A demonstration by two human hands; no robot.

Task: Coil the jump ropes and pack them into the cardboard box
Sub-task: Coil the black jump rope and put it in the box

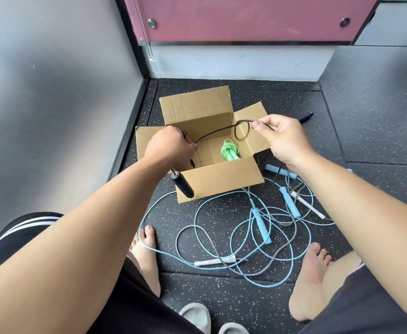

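An open cardboard box (pixel 221 179) stands on the dark speckled floor, with a coiled green jump rope (pixel 230 150) lying inside it. Over the box I hold a black jump rope (pixel 224 130). My left hand (pixel 171 147) grips its cord, and one black handle (pixel 182 185) hangs below that hand in front of the box flap. My right hand (pixel 279 138) pinches the cord further along, where it forms a small loop. The other black handle (pixel 306 116) lies on the floor behind my right hand.
Loose light blue ropes (pixel 261 225) and a grey rope with white handles (pixel 212 262) lie tangled on the floor between my bare feet (pixel 147 251). Two pale slippers (pixel 195 315) sit near the bottom edge. A grey wall runs along the left and a pink panel stands behind the box.
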